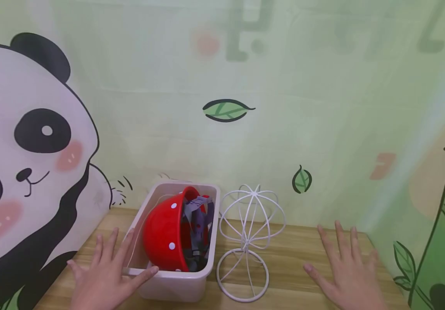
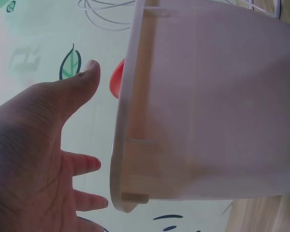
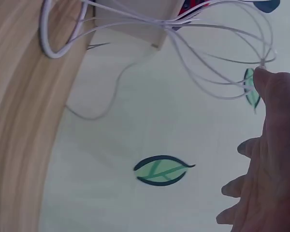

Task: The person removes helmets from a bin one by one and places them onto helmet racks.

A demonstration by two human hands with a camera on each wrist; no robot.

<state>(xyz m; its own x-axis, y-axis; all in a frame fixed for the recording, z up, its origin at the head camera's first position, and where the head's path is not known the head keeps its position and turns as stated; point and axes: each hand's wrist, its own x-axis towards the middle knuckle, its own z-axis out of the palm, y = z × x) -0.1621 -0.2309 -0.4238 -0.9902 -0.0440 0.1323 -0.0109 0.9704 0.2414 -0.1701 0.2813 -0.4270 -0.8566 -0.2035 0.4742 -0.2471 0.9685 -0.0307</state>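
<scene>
Though part-hidden, helmet (image 1: 163, 237) seemingly sideways in bin (image 1: 173, 286).

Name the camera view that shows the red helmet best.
The head view: most of the red helmet shows, with white dots and inner straps, in the bin. The left wrist view shows only a red sliver past the bin's rim; the right wrist view, a small patch behind the wire stand.

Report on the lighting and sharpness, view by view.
Head: evenly lit, the helmet fairly crisp, a pale streak, perhaps glare, slanting across the backdrop at right; left wrist: shadow dulls part of the bin, and the left hand is dim; right wrist: the right hand looks dark against the paler backdrop.
</scene>
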